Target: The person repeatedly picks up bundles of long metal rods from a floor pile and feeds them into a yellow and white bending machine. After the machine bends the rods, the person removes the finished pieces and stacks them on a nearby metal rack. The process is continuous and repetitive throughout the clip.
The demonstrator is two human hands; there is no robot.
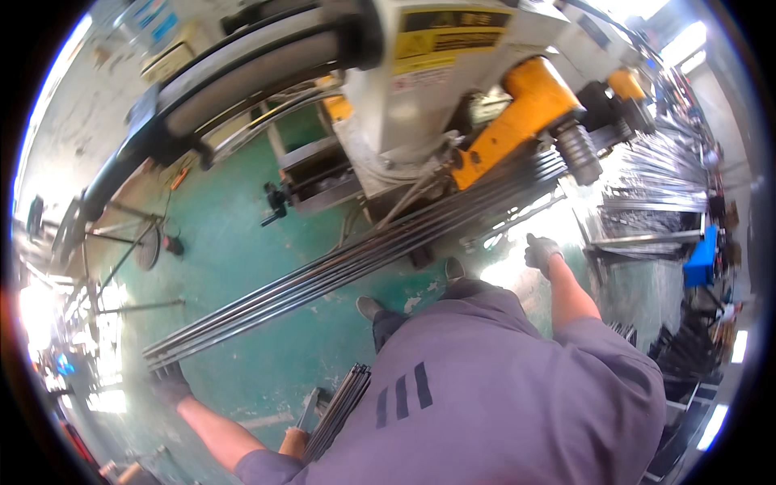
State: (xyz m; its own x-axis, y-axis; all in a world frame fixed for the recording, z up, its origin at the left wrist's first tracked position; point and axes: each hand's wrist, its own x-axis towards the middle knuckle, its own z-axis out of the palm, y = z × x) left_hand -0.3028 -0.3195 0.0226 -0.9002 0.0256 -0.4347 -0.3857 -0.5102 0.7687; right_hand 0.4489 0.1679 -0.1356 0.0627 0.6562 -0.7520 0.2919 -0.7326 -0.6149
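A long bundle of thin steel rods [339, 263] runs from the lower left up to the right into a white machine [420, 89] with yellow parts [525, 105]. My left hand [170, 384], in a dark glove, is at the near end of the bundle, closed against its underside. My right hand [540, 252], in a grey glove, is stretched out to the right, below the rods near the machine. Its fingers look curled, but glare hides what they hold. My grey shirt [501, 388] fills the lower middle, and my shoes [370, 307] stand on the floor.
The floor [234, 250] is painted green. A second short stack of dark rods [339, 408] lies by my left side. Racks of more steel rods [655, 186] and a blue bin [702, 259] stand at the right. Stands on thin legs [137, 242] are at the left.
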